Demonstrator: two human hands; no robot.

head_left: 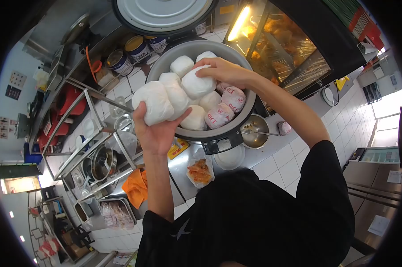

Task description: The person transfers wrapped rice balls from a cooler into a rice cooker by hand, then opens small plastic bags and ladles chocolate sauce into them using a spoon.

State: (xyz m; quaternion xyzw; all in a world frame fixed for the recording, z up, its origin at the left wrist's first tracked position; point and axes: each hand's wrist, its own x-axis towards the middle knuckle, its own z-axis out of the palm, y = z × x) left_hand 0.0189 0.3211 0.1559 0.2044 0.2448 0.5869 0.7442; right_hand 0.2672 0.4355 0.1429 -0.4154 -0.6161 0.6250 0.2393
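A round grey rice warmer [189,134] stands with its lid [165,13] raised, full of paper-wrapped bundles. Over its left side, my left hand [155,135] cradles a white wrapped bundle [151,103] from below, thumb and fingers spread around it. A second white bundle [176,95] presses against that one, above my left fingers. My right hand [221,71] grips another white wrapped bundle [197,85] from above, near the middle. At the right inside the warmer lie bundles with red print reading "RICE", such as this printed rice bundle [219,115].
A lit glass food cabinet [283,44] stands right of the warmer. Near its front are a metal bowl [255,133] with a fork, a white dish [230,156] and a bag of orange-red food [200,172]. An orange cloth [135,188] hangs by the metal rack [83,133] at left.
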